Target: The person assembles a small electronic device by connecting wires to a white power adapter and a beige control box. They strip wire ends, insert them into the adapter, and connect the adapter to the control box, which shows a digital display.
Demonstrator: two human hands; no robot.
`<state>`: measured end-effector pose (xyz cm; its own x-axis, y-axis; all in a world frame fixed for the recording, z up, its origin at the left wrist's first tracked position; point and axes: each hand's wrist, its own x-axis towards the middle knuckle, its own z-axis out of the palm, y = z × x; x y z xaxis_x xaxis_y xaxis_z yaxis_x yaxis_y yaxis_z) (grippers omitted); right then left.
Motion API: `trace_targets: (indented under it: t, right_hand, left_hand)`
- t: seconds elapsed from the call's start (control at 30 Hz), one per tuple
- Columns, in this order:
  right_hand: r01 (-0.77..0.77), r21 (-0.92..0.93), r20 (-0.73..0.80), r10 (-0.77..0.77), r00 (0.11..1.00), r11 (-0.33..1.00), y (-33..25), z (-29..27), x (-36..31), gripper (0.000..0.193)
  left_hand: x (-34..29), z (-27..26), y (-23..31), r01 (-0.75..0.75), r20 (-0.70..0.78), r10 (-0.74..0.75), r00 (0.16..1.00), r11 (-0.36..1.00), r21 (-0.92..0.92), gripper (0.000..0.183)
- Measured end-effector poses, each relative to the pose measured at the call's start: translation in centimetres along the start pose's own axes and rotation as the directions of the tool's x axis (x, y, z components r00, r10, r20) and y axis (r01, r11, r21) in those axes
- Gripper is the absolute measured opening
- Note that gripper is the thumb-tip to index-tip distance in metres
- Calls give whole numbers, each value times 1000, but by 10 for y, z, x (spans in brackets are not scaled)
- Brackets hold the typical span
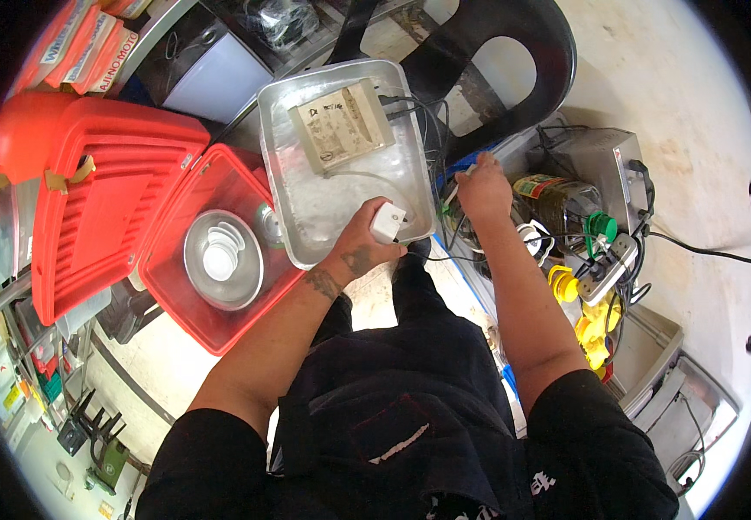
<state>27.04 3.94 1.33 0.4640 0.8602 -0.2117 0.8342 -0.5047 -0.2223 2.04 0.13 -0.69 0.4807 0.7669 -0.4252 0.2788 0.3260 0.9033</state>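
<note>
My left hand [360, 243] is closed around a white plug-in power adapter [388, 223], over the near edge of a rectangular metal pan [293, 230]. A pale cable [374, 180] runs across the pan. In the pan lies a taped brown and grey box [341, 126] with handwriting on it. My right hand [484, 189] is closed to the right of the pan, its fingers pinched at a small pale thing I cannot make out. Dark cables [439, 130] hang between the pan and that hand.
An open red bin [194, 325] with a metal bowl [250, 286] of white lids stands left, its red lid [103, 217] raised. At right are a green-capped bottle [570, 204], a power strip [611, 269], yellow bottles [596, 329] and a metal appliance [596, 160]. A black chair [557, 52] stands behind.
</note>
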Motion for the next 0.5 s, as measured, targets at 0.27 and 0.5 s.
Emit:
trace_targets:
  t: [0.27, 0.5]
  right_hand:
    - [303, -235, 158, -271, 949, 923, 13, 19, 13, 25]
    - [603, 71, 93, -607, 789, 795, 16, 36, -25, 13]
  left_hand:
    - [12, 7, 1, -85, -77, 102, 992, 976, 202, 87]
    - [36, 17, 2, -78, -82, 146, 986, 830, 552, 84]
